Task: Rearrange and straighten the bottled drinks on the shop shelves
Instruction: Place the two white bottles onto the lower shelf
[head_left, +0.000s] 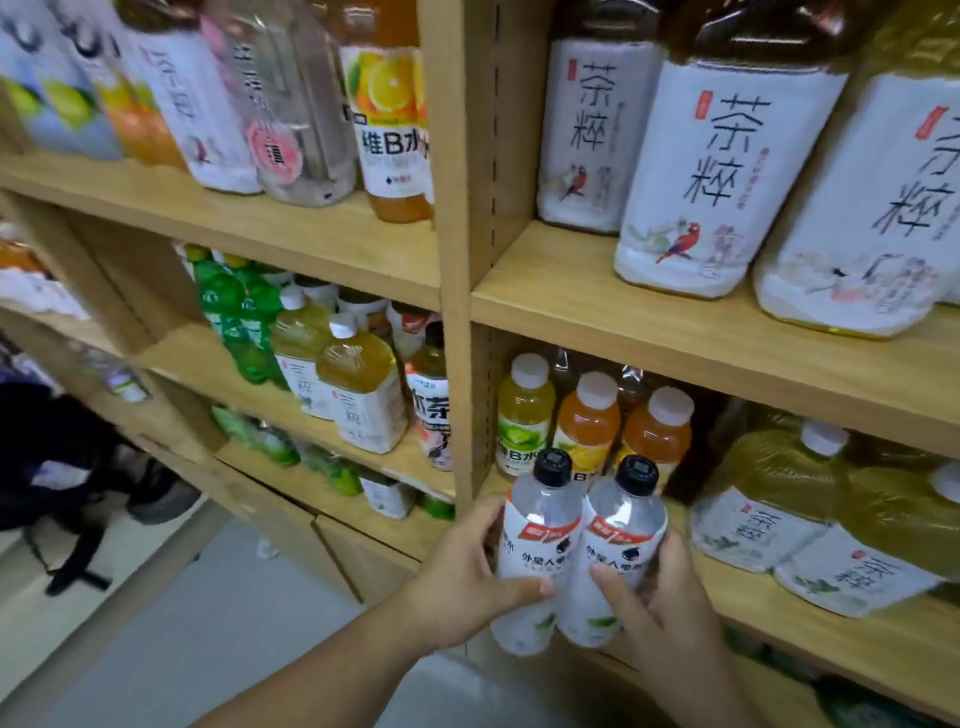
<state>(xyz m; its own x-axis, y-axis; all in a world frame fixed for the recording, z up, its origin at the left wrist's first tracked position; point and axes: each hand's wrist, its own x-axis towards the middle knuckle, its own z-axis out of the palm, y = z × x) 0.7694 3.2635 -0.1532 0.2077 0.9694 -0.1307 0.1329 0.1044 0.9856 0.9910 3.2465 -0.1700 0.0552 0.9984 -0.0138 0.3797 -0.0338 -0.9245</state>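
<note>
Held just right of the wooden post (457, 338), at a shelf's front edge: left bottle (535, 545) and right bottle (621, 551), clear, black-capped, touching side by side; resting on the board or lifted, impossible to tell; left hand (462, 587) wrapped round the left bottle, thumb across its label; right hand (665, 608) wrapped round the right bottle, fingers mostly hidden behind it; beyond them, juice bottles (589, 421), labels partly covered; further right of the post, tea bottles (769, 488), the last cut off by the frame; left of the post, blurred drinks (358, 384).

- Cropped at top, right of the wooden upright (457, 208): tea bottles (722, 171).
- Smeared unreadable, left of it: pink-label bottle (275, 130).
- Half hidden, just right: orange drink (587, 421).
</note>
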